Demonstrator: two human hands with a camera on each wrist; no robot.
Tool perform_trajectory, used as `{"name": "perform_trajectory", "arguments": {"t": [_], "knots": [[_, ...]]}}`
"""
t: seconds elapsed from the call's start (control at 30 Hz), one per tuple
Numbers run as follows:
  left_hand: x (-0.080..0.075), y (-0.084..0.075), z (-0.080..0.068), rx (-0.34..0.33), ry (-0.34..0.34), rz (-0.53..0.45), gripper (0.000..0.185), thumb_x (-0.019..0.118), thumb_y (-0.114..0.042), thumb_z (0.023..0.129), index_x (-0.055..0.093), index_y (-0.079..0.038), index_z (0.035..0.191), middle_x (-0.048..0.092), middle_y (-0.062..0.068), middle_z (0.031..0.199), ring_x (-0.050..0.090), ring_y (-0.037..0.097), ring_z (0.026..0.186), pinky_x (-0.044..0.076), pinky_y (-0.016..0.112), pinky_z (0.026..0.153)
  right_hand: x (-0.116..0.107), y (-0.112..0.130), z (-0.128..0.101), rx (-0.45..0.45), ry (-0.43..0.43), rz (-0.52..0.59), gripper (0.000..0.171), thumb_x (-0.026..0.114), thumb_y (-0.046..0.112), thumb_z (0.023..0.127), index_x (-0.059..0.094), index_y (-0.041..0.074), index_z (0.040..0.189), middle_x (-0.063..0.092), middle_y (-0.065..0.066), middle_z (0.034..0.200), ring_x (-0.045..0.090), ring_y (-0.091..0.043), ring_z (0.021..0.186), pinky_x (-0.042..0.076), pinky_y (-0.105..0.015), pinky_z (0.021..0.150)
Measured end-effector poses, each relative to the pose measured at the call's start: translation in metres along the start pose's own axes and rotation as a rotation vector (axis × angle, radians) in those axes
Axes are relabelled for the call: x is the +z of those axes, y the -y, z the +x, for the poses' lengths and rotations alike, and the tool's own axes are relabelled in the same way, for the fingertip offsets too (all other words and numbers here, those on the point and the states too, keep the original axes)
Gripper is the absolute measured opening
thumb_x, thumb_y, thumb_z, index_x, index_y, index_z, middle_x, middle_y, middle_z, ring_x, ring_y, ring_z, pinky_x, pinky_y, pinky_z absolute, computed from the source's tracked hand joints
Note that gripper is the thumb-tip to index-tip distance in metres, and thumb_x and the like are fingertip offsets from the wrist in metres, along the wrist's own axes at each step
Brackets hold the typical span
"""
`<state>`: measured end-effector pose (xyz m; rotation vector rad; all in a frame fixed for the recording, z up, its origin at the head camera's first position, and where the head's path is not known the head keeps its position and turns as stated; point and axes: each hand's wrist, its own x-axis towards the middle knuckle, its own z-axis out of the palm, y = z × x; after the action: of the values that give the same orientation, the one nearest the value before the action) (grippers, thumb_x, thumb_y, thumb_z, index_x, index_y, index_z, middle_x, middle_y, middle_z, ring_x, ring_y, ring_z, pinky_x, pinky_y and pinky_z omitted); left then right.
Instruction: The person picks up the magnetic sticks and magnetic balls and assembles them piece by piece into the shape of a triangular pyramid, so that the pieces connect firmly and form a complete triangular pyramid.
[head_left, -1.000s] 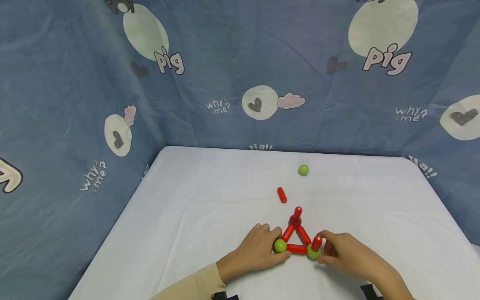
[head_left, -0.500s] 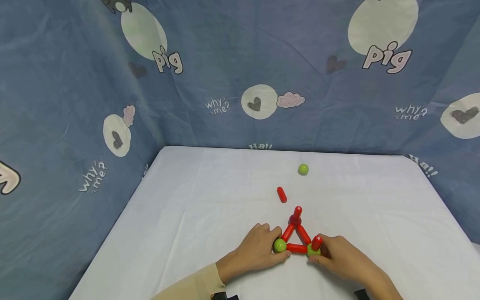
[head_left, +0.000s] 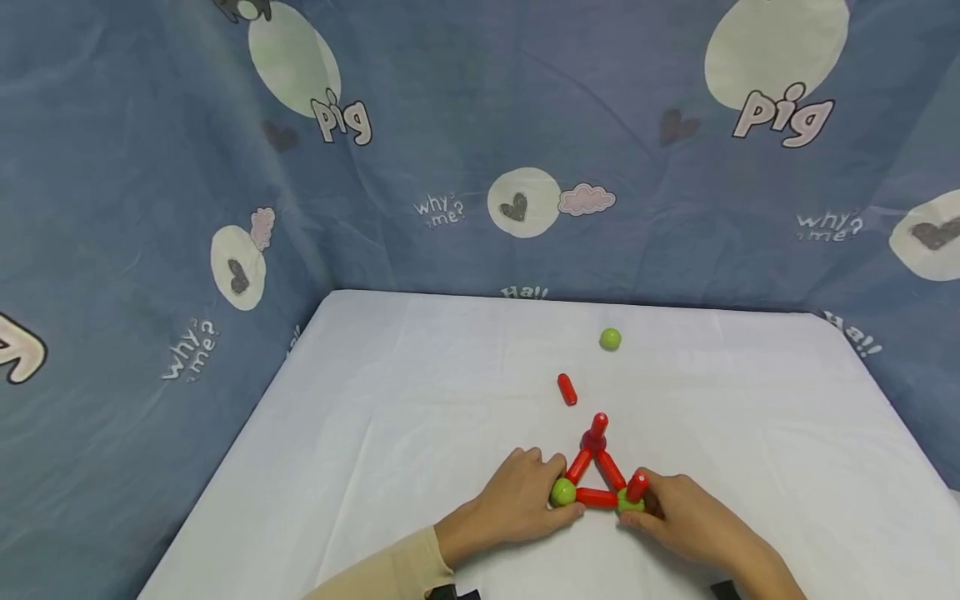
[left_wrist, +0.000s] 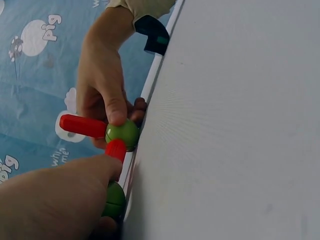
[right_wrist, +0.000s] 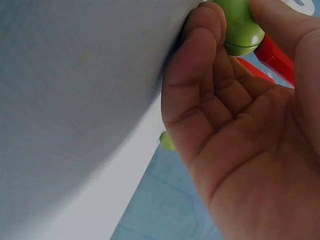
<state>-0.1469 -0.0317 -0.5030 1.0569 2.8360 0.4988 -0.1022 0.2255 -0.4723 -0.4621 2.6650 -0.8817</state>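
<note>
Red rods and balls form a triangle on the white table. My left hand (head_left: 517, 497) grips the green ball (head_left: 562, 492) at its near left corner, thumb along the front rod (head_left: 596, 498). At the near right corner, my right hand (head_left: 690, 517) pinches another green ball (head_left: 626, 503) between thumb and fingers; the right wrist view shows this ball (right_wrist: 240, 27) at the fingertips. A red rod (head_left: 638, 485) sticks up from it. The far corner has a dark red ball (head_left: 593, 442) with an upright red rod (head_left: 599, 425).
Beyond the triangle, a loose red rod (head_left: 567, 389) lies on the white table (head_left: 420, 375). Farther back is a loose green ball (head_left: 611, 339). A blue printed cloth (head_left: 420, 258) hangs behind the table and along its left side.
My right hand has moved slightly left and its fingers have closed in around the near right green ball. The left hand keeps its grip on the other ball.
</note>
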Motion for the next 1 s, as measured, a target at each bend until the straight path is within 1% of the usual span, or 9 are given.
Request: {"name": "perform_trajectory", "arguments": {"t": [0.13, 0.2, 0.27, 0.33, 0.4, 0.5, 0.7, 0.83, 1.0], "knots": [[-0.006, -0.003, 0.002, 0.002, 0.049, 0.013, 0.043, 0.064, -0.065, 0.09, 0.056, -0.023, 0.09, 0.045, -0.012, 0.065, 0.041, 0.004, 0.064, 0.03, 0.019, 0.062, 0.0, -0.003, -0.002, 0.008, -0.005, -0.007, 0.033, 0.078, 0.045, 0.087, 0.063, 0.018, 0.097, 0.051, 0.013, 0.063, 0.042, -0.001, 0.055, 0.037, -0.02, 0.052], [-0.009, -0.003, 0.003, -0.003, 0.081, -0.006, 0.044, 0.065, -0.066, 0.089, 0.057, -0.023, 0.091, 0.046, -0.013, 0.066, 0.042, 0.003, 0.064, 0.031, 0.019, 0.062, 0.0, -0.004, -0.003, 0.014, -0.002, -0.007, 0.033, 0.078, 0.046, 0.087, 0.062, 0.019, 0.097, 0.051, 0.013, 0.063, 0.042, -0.001, 0.055, 0.037, -0.02, 0.052], [-0.012, -0.001, 0.003, -0.014, 0.12, -0.061, 0.045, 0.066, -0.066, 0.089, 0.059, -0.022, 0.096, 0.048, -0.013, 0.065, 0.044, 0.002, 0.063, 0.033, 0.019, 0.06, 0.001, -0.004, -0.003, 0.017, -0.001, -0.007, 0.033, 0.078, 0.046, 0.087, 0.062, 0.019, 0.097, 0.05, 0.012, 0.063, 0.042, -0.002, 0.055, 0.037, -0.02, 0.052], [-0.017, 0.003, 0.004, -0.038, 0.156, -0.159, 0.045, 0.068, -0.062, 0.09, 0.06, -0.02, 0.104, 0.05, -0.013, 0.064, 0.045, 0.002, 0.06, 0.035, 0.019, 0.056, 0.002, -0.005, -0.003, 0.017, 0.001, -0.004, 0.033, 0.078, 0.046, 0.087, 0.062, 0.019, 0.097, 0.05, 0.012, 0.063, 0.042, -0.002, 0.055, 0.036, -0.02, 0.052], [-0.021, 0.008, 0.006, -0.069, 0.176, -0.252, 0.045, 0.068, -0.058, 0.092, 0.06, -0.019, 0.112, 0.051, -0.012, 0.064, 0.046, 0.002, 0.057, 0.037, 0.019, 0.054, 0.002, -0.005, -0.003, 0.016, 0.001, -0.001, 0.034, 0.078, 0.047, 0.086, 0.061, 0.019, 0.097, 0.05, 0.012, 0.063, 0.041, -0.001, 0.055, 0.036, -0.02, 0.052], [-0.029, 0.017, 0.011, -0.102, 0.168, -0.323, 0.042, 0.068, -0.051, 0.095, 0.06, -0.018, 0.118, 0.052, -0.012, 0.066, 0.046, 0.001, 0.056, 0.038, 0.019, 0.054, 0.003, -0.005, -0.003, 0.021, 0.003, 0.003, 0.034, 0.078, 0.047, 0.086, 0.061, 0.019, 0.097, 0.05, 0.011, 0.063, 0.041, -0.002, 0.055, 0.035, -0.02, 0.052], [-0.046, 0.037, 0.023, -0.155, 0.125, -0.356, 0.042, 0.068, -0.045, 0.098, 0.059, -0.017, 0.128, 0.056, -0.01, 0.071, 0.05, 0.004, 0.058, 0.039, 0.02, 0.056, 0.002, -0.005, -0.004, 0.038, 0.005, 0.004, 0.034, 0.079, 0.046, 0.086, 0.061, 0.019, 0.098, 0.05, 0.011, 0.063, 0.042, -0.002, 0.055, 0.035, -0.02, 0.052], [-0.057, 0.051, 0.032, -0.165, 0.099, -0.394, 0.041, 0.064, -0.04, 0.1, 0.058, -0.016, 0.133, 0.059, -0.008, 0.073, 0.053, 0.007, 0.057, 0.041, 0.022, 0.056, 0.001, -0.004, -0.003, 0.041, 0.003, 0.007, 0.034, 0.078, 0.046, 0.086, 0.061, 0.02, 0.098, 0.05, 0.01, 0.063, 0.041, -0.002, 0.055, 0.034, -0.02, 0.052], [-0.063, 0.067, 0.043, -0.185, 0.08, -0.46, 0.038, 0.059, -0.034, 0.104, 0.055, -0.015, 0.137, 0.066, -0.002, 0.079, 0.056, 0.009, 0.059, 0.046, 0.024, 0.057, 0.001, -0.003, -0.002, 0.032, 0.006, 0.005, 0.034, 0.079, 0.046, 0.086, 0.061, 0.019, 0.098, 0.05, 0.01, 0.064, 0.041, -0.003, 0.055, 0.034, -0.02, 0.052]]}}
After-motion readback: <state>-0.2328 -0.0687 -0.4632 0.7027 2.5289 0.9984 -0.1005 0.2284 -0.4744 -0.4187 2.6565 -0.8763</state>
